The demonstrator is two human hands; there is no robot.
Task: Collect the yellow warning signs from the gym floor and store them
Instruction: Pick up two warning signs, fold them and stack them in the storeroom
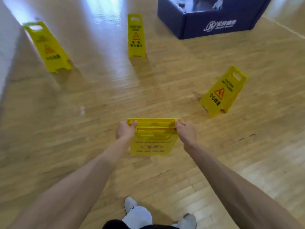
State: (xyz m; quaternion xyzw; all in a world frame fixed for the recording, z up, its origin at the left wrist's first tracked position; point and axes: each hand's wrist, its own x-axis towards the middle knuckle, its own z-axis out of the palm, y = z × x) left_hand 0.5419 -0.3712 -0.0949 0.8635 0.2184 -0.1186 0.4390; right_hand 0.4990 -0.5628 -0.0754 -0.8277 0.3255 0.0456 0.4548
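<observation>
A yellow "NO PARKING" sign point(151, 142) hangs in front of me over the wooden floor. My left hand point(125, 131) grips its top left corner, and my right hand point(187, 133) grips its top right corner. Three other yellow warning signs stand on the floor. One sign point(47, 47) stands far left near the wall, a second sign point(136, 36) straight ahead, and a third sign point(222, 92) to the right, leaning in view.
A large dark blue open box point(212, 22) with a white logo sits on the floor at the far right. A white wall point(6, 47) runs along the left. My grey shoes point(132, 205) show at the bottom.
</observation>
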